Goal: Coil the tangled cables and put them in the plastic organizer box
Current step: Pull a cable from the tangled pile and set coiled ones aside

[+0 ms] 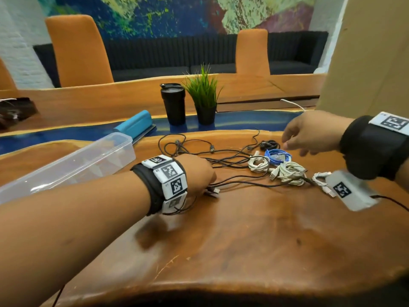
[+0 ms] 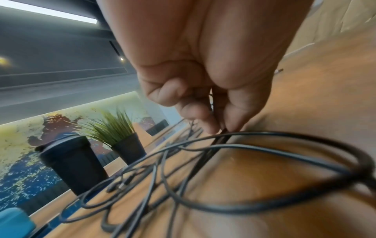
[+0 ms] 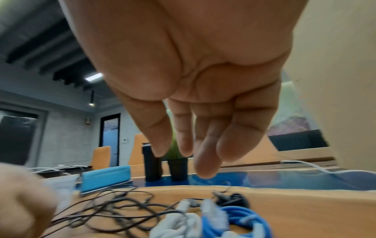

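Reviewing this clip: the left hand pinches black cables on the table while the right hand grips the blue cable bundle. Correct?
Not quite. The right hand hovers open above the blue cable bundle, gripping nothing, as the right wrist view shows. The left hand does pinch the black cables.

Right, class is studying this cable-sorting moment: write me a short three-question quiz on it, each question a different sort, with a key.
1. True or false: the left hand pinches strands of the black cable.
2. Multiple choice: the right hand is
A. gripping the blue cable
B. open, above the cables, holding nothing
C. inside the plastic organizer box
3. Fill in: the black tumbler stands beside a potted ____.

Key
1. True; the left wrist view shows thumb and fingers closed on the strands.
2. B; its fingers hang straight above the blue and white bundles.
3. Plant.
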Available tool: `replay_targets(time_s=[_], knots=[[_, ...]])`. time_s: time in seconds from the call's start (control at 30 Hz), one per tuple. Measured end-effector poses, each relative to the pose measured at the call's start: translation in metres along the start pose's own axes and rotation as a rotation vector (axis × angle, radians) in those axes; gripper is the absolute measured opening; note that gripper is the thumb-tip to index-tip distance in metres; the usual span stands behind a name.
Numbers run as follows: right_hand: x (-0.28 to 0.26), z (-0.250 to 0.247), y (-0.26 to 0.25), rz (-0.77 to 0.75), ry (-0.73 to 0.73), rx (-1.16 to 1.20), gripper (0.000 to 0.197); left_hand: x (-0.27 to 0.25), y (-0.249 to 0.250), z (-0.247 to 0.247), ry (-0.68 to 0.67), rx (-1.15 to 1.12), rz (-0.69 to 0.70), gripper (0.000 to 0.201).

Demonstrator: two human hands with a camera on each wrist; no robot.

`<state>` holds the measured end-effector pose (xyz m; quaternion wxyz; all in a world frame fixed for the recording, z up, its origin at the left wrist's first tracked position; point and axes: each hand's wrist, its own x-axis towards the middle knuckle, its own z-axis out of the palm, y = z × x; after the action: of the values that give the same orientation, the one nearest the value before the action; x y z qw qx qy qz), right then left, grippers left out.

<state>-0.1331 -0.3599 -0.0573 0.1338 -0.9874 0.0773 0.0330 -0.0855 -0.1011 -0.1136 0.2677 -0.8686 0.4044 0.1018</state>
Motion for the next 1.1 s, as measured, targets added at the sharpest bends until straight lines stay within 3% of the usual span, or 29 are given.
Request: replay_targets(time_s=[0.13,0.27,0.37,0.5,0.57,0.63,0.7,0.87,0.93,1.0,1.1], knots=[[-0.006,0.008,-0.026,-0.135,-0.068,-0.020,0.009,-0.028,-0.035,-0.021,0.311,-0.247,-0.057,0.006],[-0.011,0.003,-0.049,-0.248,-0.036,0.063,0.010,-0.066,-0.076,-0.051,0.616,-0.698,-0.191,0.008],[-0.021,-0.006,-0.077,-0.364,0.006,0.295,0.012,-0.086,-0.091,-0.072,0.790,-1.119,-0.165,0.006],[-0.027,-0.018,-0.132,-0.473,0.065,0.695,0.028,-0.102,-0.099,-0.091,0.999,-1.447,-0.069,0.019],[-0.021,-0.021,-0.158,-0.490,0.130,0.775,0.028,-0.109,-0.100,-0.097,1.079,-1.574,-0.028,0.022],[-0.014,-0.024,-0.176,-0.501,0.227,0.761,0.014,-0.116,-0.100,-0.101,1.116,-1.680,0.009,0.022],[-0.007,-0.030,-0.185,-0.502,0.219,0.858,0.015,-0.125,-0.104,-0.102,1.135,-1.722,0.000,0.021],[-0.005,-0.057,-0.187,-0.536,0.142,1.200,0.013,-0.151,-0.123,-0.091,1.101,-1.446,-0.259,0.009],[-0.008,-0.067,-0.189,-0.590,0.242,1.088,0.012,-0.158,-0.125,-0.087,1.035,-1.238,-0.289,0.008],[-0.014,-0.074,-0.194,-0.695,0.380,0.850,0.011,-0.163,-0.119,-0.089,0.971,-1.170,-0.243,0.006],[-0.023,-0.083,-0.202,-0.841,0.477,0.606,0.011,-0.167,-0.107,-0.093,0.894,-1.419,-0.095,0.019]])
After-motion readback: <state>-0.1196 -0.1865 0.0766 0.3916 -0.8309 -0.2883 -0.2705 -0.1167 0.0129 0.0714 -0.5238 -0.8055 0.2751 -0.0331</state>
